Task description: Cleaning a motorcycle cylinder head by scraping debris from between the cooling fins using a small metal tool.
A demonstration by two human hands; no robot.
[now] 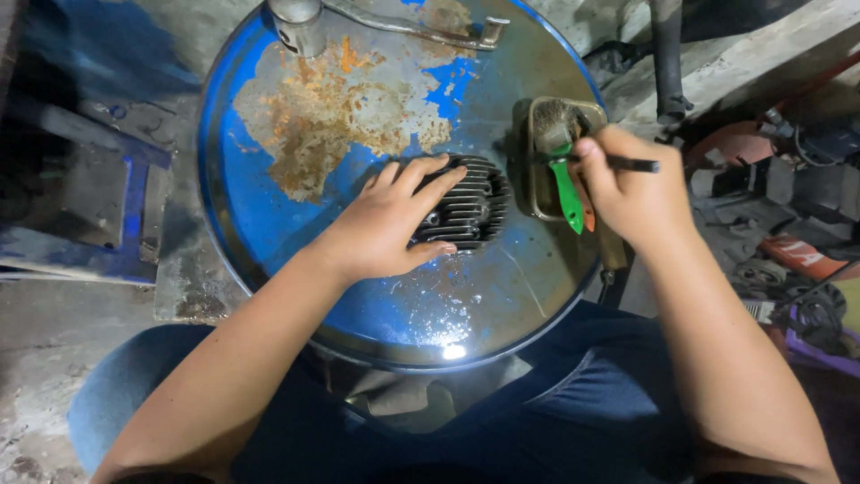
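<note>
My left hand (387,222) lies palm-down on a black finned engine cylinder head (468,208), gripping it on top of a blue rusty drum lid (358,125). My right hand (627,184) is closed around a thin black-handled tool (632,164), probably a small brush, whose tip reaches into a small rectangular metal tray (537,193) at the drum's right edge. In that tray lie a green-handled brush (566,190) and an orange-handled one (586,208), with a clump of dirty bristles at the far end.
A metal cap and lever (358,22) sit at the drum's far edge. A blue metal frame (98,188) lies on the floor to the left. Cables, red parts and clutter (788,251) fill the floor to the right. My knees in blue trousers flank the drum.
</note>
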